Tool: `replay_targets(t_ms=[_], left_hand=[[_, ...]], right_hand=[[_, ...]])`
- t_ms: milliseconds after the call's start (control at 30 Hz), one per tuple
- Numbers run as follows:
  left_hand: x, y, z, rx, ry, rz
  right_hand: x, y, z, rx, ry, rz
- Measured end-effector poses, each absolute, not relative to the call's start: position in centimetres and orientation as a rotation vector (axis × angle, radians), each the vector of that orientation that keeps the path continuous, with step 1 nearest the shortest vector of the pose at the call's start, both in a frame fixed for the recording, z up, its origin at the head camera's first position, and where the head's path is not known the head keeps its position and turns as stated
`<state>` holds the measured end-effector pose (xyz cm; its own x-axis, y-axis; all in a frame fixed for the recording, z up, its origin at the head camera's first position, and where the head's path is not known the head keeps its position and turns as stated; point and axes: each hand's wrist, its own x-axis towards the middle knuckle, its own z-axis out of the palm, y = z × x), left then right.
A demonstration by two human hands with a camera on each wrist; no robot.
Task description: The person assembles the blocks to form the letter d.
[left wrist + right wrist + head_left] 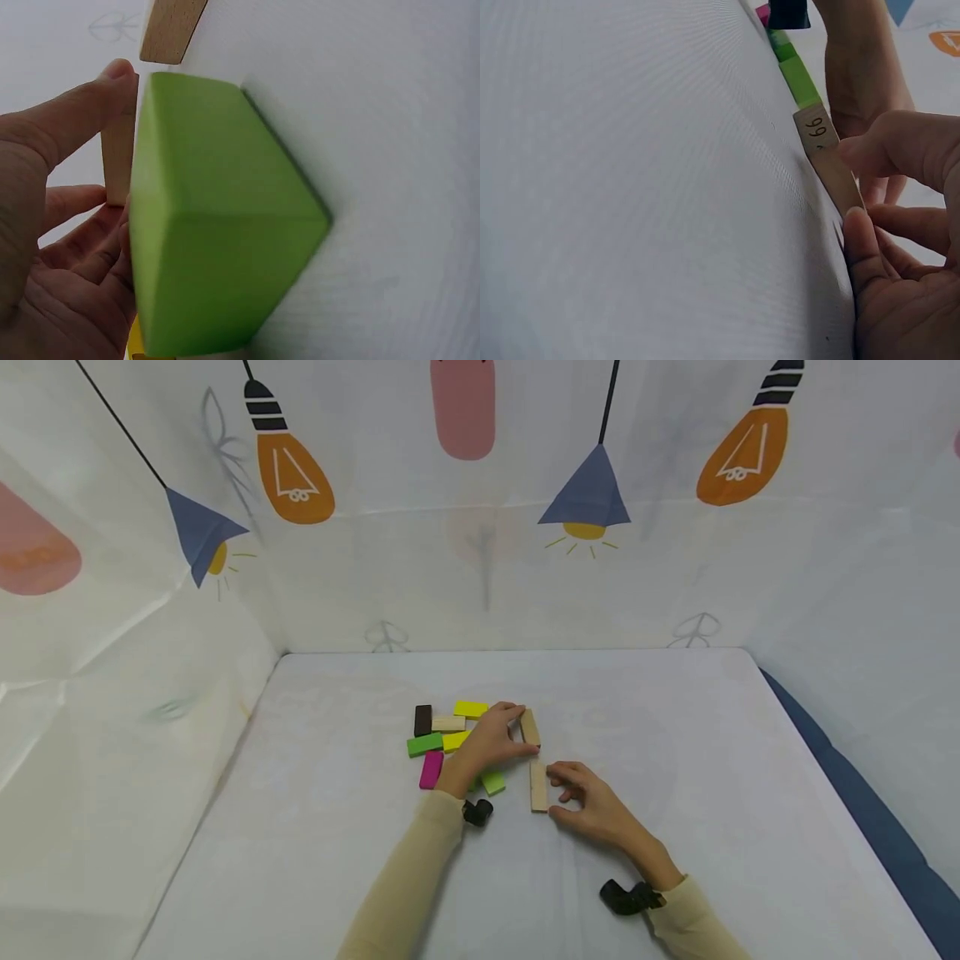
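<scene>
My left hand [491, 739] pinches a plain wooden block [529, 727] lengthwise, thumb at its near end and fingers at its far end. The left wrist view shows the thumb and fingers at opposite ends of that block [118, 161]. A second wooden block [538, 787] lies just nearer, roughly in line with the first. My right hand [592, 802] is bent beside its right edge, thumb and forefinger spread along that side, not around it. In the right wrist view the fingertips come right up to this block [816, 126], which carries dark printed digits.
Left of the hands lies a cluster of blocks: dark brown [423, 720], wooden [448, 723], yellow [470, 709], green [425, 744] and magenta [431, 770]. A light green block [492, 782] sits beneath the left wrist. Patterned white cloth [480, 568] surrounds the white table [300, 860].
</scene>
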<state>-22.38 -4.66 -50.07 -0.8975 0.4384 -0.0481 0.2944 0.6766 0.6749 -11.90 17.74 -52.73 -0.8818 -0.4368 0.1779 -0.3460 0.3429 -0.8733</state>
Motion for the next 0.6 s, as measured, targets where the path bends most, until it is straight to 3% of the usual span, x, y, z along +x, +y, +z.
replay_targets(t_ms=[600], left_hand=[[-22.49,-4.52,-50.04,0.471,2.63,1.071]], right_hand=[[-11.95,17.49,-52.96,-0.86,2.538,-1.606]])
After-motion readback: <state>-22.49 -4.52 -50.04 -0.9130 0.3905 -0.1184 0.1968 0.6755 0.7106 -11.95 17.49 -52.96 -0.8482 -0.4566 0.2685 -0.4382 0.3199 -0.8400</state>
